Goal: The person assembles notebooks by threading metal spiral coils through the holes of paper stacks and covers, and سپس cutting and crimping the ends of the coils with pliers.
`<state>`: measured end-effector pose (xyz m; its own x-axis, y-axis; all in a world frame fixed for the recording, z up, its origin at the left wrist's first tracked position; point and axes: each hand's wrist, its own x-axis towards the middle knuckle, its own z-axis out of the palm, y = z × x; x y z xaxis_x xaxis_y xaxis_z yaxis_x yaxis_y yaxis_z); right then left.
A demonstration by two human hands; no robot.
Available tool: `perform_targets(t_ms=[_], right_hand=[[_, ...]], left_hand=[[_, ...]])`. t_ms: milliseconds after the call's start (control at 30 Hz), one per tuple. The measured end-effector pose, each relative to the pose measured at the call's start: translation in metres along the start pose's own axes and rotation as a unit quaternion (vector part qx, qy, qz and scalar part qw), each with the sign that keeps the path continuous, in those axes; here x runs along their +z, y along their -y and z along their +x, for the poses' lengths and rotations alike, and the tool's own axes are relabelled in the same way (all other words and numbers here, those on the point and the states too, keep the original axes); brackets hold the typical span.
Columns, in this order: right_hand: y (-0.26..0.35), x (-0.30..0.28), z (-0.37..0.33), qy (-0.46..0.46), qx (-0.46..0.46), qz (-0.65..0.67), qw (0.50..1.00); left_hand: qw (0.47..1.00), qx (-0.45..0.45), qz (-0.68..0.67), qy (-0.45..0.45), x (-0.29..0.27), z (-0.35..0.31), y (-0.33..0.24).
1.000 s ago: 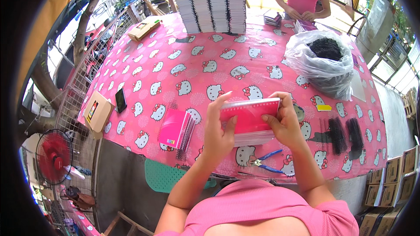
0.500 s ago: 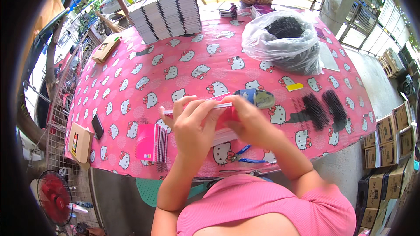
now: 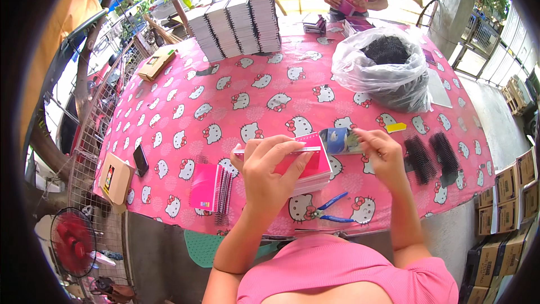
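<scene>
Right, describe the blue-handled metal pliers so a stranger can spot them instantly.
Find the big, pink, cat-print table, then its near edge. Just nearer the wearer than the thick, pink-topped block of white paper lie the pliers. Two blue handles, spread in a V from a small metal head, set them apart.

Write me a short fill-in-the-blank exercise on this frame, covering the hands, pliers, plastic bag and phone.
1. The person's ____ hand holds a pink-covered stack, while the other hand is off it.
2. The pliers on the table have ____ handles.
3. The translucent plastic bag contains a ____-coloured mass.
4. The dark phone lies between pink spiral notebooks and a cardboard ____.

Missing words: left; blue; black; box.
</scene>
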<state>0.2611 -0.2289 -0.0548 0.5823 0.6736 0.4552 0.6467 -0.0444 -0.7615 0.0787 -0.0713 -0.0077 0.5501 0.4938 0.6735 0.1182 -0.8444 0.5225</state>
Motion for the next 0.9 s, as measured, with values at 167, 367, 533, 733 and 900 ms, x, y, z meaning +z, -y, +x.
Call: perform_targets(t_ms=[167,367,533,733,900], right_hand=[[0.065,0.007,0.018,0.069,-0.109,0.061,0.990],[0.061,-0.005,0.038,0.204,-0.120,0.060,0.970],[0.077,-0.001,0.044,0.226,-0.055,0.038,0.972],[0.079,0.017,0.034,0.113,-0.196,-0.046,0.973],[0.081,0.018,0.035,0.138,-0.212,-0.089,0.963]], left_hand=[[0.999,-0.008,-0.034,0.009,-0.004,-0.002,-0.002],[0.999,-0.001,-0.046,0.005,-0.002,-0.003,-0.003],[0.998,-0.025,-0.057,-0.003,-0.002,-0.005,0.000],[1.000,-0.028,0.004,-0.005,-0.003,-0.009,-0.003],[1.000,-0.020,0.007,-0.019,-0.004,-0.013,0.000]])
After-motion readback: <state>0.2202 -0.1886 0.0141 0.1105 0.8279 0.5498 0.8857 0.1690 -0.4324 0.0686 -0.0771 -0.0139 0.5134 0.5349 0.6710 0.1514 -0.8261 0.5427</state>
